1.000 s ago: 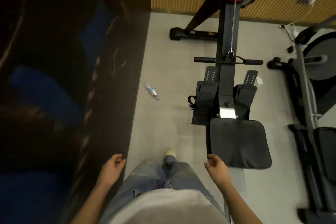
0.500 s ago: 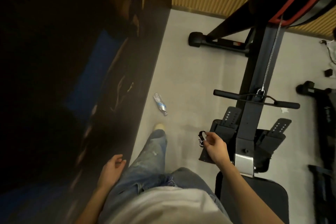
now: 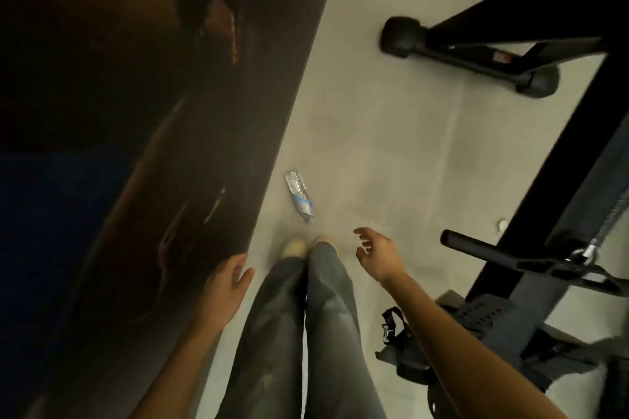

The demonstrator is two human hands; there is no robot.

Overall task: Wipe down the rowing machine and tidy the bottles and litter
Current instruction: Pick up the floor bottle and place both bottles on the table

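a person is standing on the pale floor (image 3: 391, 133), looking down past grey jeans (image 3: 306, 333) to pale shoes (image 3: 295, 246). a crushed clear plastic bottle (image 3: 299, 196) with a blue label is lying on its side on the floor, just ahead of the toes and near the edge of the dark glossy wall panel (image 3: 153, 146) on the left. the right hand (image 3: 377, 257) is reaching forward, fingers spread and loosely bent, holding nothing; it is hovering to the right of the bottle, apart from it. the left hand (image 3: 228, 277) is hanging beside the left leg, fingers relaxed and empty, next to the dark panel. the rowing machine (image 3: 558, 180) is standing on the right, its pull handle (image 3: 483, 250) lying across the black rail. a perforated footrest (image 3: 486, 309) and a strap with a metal buckle (image 3: 386, 330) are sitting by the right forearm. a small white scrap (image 3: 501, 224) is lying on the floor beside the rail.
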